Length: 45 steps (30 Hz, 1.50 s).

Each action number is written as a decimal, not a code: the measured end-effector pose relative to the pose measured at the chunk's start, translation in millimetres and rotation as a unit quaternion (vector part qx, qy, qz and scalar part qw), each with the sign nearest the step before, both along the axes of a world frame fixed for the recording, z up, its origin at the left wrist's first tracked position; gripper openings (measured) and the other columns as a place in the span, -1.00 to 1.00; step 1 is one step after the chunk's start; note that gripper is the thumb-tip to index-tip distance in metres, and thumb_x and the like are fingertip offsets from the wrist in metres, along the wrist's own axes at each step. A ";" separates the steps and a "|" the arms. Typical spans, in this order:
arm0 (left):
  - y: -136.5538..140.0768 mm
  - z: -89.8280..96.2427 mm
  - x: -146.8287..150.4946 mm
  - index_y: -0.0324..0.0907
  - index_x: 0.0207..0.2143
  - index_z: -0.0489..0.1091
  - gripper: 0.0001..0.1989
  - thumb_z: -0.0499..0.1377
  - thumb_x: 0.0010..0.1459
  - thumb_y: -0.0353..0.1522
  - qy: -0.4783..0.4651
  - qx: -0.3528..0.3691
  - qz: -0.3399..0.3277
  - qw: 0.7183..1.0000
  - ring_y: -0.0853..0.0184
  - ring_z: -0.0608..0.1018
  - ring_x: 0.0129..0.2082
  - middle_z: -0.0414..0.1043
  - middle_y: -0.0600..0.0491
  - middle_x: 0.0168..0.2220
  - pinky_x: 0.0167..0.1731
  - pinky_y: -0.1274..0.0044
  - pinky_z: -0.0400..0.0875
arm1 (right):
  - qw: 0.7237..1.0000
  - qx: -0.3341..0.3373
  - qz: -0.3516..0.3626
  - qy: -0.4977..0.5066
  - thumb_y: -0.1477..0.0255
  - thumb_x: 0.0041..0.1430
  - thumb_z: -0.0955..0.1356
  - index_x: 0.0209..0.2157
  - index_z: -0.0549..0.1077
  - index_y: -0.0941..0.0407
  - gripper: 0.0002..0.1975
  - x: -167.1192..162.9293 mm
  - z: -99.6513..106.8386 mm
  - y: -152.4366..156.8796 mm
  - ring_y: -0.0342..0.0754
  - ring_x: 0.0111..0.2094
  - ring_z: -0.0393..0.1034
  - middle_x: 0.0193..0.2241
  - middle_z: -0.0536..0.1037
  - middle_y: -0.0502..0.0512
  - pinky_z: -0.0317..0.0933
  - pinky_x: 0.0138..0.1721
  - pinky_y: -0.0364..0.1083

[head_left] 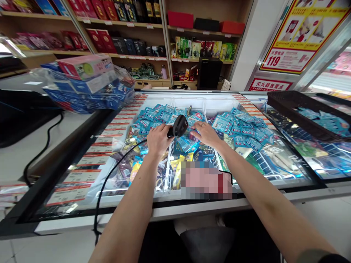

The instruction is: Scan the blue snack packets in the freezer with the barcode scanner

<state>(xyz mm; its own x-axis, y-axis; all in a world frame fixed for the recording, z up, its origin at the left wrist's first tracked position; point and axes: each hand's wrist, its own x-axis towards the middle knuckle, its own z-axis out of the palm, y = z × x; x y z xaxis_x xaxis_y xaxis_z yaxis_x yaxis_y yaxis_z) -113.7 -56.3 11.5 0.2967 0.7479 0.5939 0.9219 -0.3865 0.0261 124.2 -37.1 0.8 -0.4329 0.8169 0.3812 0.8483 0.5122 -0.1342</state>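
My left hand (158, 138) is wrapped round the handle of a black handheld barcode scanner (180, 126), its head tilted to the right. A black cord (112, 168) runs from it down to the left. To the right of the scanner, my right hand (205, 133) reaches over small blue packets with its fingers apart. Its fingertips are at or just above the packets; contact is hard to tell. One heap of blue packets (155, 116) lies on the left of the freezer's glass top, and another heap of blue packets (244, 128) is spread on the right.
The chest freezer (197, 208) holds bagged goods in wire baskets under glass. Price labels (93, 157) line its left side. A plastic-wrapped stack of boxes (87, 82) stands at back left, a dark tray (309, 113) at right. Pixelation covers a flat object (207, 180) near the front edge.
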 end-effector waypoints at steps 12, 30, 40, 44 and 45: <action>2.4 -3.2 3.0 -0.08 -0.14 0.37 -0.74 0.11 0.09 -0.25 0.025 -0.002 -0.035 0.999 0.20 0.46 -0.17 0.45 0.00 -0.23 -0.25 0.41 0.26 | 0.981 0.068 -0.173 0.059 0.04 0.20 0.15 -0.16 0.40 0.29 -0.42 8.8 -12.4 -16.6 0.16 -0.07 0.22 -0.22 0.41 0.35 0.07 0.02 0.10; 3.4 -4.6 3.7 -0.10 -0.12 0.36 -0.70 0.12 0.08 -0.24 0.036 -0.006 -0.069 0.997 0.18 0.46 -0.17 0.44 -0.02 -0.20 -0.26 0.41 0.29 | 0.920 -0.029 -0.137 0.365 0.27 0.10 0.29 -0.12 0.27 0.11 -0.68 34.0 -28.4 0.6 -0.03 -0.28 0.35 -0.24 0.46 0.11 0.21 -0.19 -0.01; -1.0 -2.4 4.5 -0.10 -0.11 0.36 -0.69 0.11 0.06 -0.26 0.037 -0.007 -0.097 0.995 0.20 0.46 -0.17 0.44 -0.03 -0.19 -0.30 0.43 0.30 | 0.888 0.039 -0.145 0.434 0.27 0.17 0.22 -0.14 0.23 0.07 -0.75 38.4 -22.4 -3.0 -0.03 -0.37 0.34 -0.32 0.44 0.10 0.25 -0.30 -0.01; -1.5 -1.9 5.1 -0.11 -0.11 0.35 -0.68 0.10 0.06 -0.28 0.048 -0.011 -0.106 0.993 0.20 0.47 -0.19 0.44 -0.02 -0.21 -0.29 0.44 0.30 | 0.890 0.046 -0.145 0.429 0.25 0.18 0.23 -0.15 0.23 0.07 -0.75 38.4 -24.1 -2.0 -0.04 -0.37 0.33 -0.31 0.43 0.10 0.26 -0.31 -0.01; -1.5 -1.8 5.2 -0.11 -0.10 0.35 -0.68 0.10 0.06 -0.28 0.050 -0.011 -0.108 0.993 0.20 0.47 -0.19 0.44 -0.02 -0.22 -0.28 0.44 0.30 | 0.891 0.048 -0.147 0.427 0.25 0.18 0.23 -0.16 0.23 0.07 -0.75 38.4 -24.3 -1.8 -0.04 -0.36 0.33 -0.30 0.42 0.11 0.26 -0.32 -0.01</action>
